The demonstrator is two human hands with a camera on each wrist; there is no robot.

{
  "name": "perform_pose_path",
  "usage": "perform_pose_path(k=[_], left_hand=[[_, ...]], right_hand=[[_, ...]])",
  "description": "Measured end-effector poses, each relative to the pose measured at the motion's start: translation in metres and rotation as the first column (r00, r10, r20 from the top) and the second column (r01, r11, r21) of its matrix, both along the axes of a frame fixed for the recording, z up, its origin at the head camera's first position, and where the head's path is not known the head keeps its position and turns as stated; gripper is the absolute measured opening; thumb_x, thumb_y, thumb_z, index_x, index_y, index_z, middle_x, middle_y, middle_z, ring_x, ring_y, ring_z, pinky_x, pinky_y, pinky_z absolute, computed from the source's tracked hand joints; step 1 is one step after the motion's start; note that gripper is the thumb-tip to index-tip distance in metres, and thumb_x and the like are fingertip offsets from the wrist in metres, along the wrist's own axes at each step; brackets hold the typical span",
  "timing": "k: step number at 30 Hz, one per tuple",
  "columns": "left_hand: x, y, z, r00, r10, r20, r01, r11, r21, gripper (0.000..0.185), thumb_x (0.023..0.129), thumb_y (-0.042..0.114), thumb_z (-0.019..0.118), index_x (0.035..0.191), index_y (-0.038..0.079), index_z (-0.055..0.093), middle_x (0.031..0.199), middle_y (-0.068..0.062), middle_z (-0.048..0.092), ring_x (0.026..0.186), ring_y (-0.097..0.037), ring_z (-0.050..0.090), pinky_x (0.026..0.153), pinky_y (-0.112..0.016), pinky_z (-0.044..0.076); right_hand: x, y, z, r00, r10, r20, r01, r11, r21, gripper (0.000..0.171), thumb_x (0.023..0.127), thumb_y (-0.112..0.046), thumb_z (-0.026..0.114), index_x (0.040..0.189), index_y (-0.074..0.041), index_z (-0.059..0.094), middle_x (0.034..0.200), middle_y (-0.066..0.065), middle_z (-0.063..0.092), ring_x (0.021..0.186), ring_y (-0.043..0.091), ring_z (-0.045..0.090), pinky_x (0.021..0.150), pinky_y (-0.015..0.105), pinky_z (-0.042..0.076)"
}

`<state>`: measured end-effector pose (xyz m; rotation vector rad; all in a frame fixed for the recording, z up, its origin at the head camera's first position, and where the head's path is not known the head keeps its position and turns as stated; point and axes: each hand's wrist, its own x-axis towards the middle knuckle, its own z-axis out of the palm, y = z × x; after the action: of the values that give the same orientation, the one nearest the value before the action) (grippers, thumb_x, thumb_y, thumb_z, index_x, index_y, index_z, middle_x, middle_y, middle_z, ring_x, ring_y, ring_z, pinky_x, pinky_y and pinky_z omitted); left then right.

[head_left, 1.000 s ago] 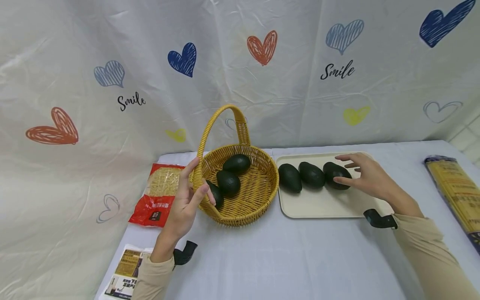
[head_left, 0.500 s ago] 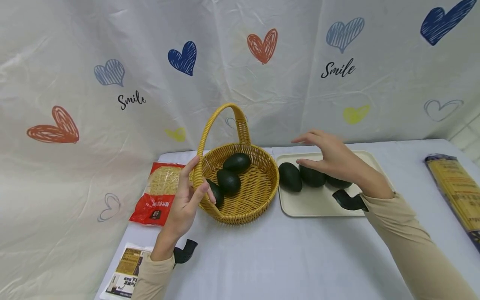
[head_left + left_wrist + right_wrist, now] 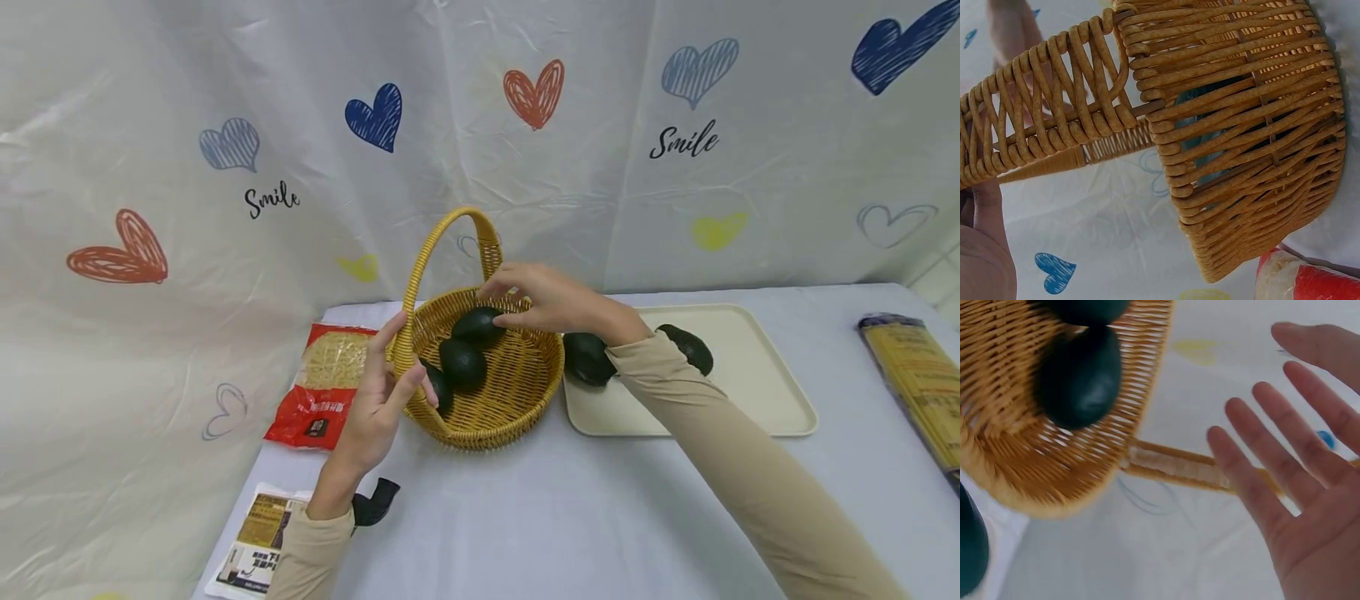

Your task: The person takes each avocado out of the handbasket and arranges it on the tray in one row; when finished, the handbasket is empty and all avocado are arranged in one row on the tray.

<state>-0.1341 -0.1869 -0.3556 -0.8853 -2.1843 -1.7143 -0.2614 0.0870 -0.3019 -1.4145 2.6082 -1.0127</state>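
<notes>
My left hand (image 3: 372, 417) grips the golden-brown round wicker basket (image 3: 480, 437) by its tall arched handle (image 3: 490, 250), near the handle's left foot. My right hand (image 3: 551, 300) hangs over the basket's back right side, fingers apart and holding nothing. Three dark green, egg-shaped avocados (image 3: 462, 365) lie in the basket, toward its left and back. On the cream rectangular tray (image 3: 757, 383) just beside it I see two other avocados (image 3: 689, 348); my beige sleeve (image 3: 720, 425) may hide more.
</notes>
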Motion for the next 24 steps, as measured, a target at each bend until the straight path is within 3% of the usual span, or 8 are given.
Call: perform_pose_path(k=[9,19,24], left_hand=[[-0.001,-0.001,0.000,1.000,0.002,0.031,-0.001,1.000,-0.010,0.067,0.107,0.002,0.051,0.164,0.016,0.018,0.077,-0.013,0.061,0.075,-0.016,0.066,0.091,-0.024,0.050],[-0.001,-0.002,-0.001,1.000,0.009,0.000,-0.009,1.000,-0.017,0.067,0.107,-0.001,0.050,0.164,0.015,0.018,0.075,-0.012,0.061,0.073,-0.017,0.066,0.092,-0.024,0.049],[-0.001,-0.002,-0.003,1.000,0.002,-0.002,-0.002,1.000,-0.020,0.068,0.107,0.000,0.049,0.164,0.021,0.019,0.076,-0.012,0.062,0.074,-0.017,0.066,0.092,-0.023,0.050]], right_hand=[[-0.034,-0.029,-0.028,0.994,-0.071,0.087,0.057,0.987,0.150,0.036,0.096,-0.012,0.077,0.129,-0.001,0.069,0.129,0.014,0.067,0.121,0.035,0.063,0.104,0.049,0.050],[-0.047,-0.048,-0.047,0.988,-0.082,0.129,0.046,0.964,0.262,0.043,0.096,-0.010,0.076,0.136,0.001,0.065,0.141,0.019,0.060,0.133,0.039,0.055,0.111,0.051,0.045],[-0.049,-0.049,-0.055,0.982,-0.129,0.140,0.075,0.937,0.342,0.049,0.097,-0.012,0.075,0.142,0.000,0.060,0.155,0.023,0.048,0.149,0.041,0.038,0.121,0.053,0.033]])
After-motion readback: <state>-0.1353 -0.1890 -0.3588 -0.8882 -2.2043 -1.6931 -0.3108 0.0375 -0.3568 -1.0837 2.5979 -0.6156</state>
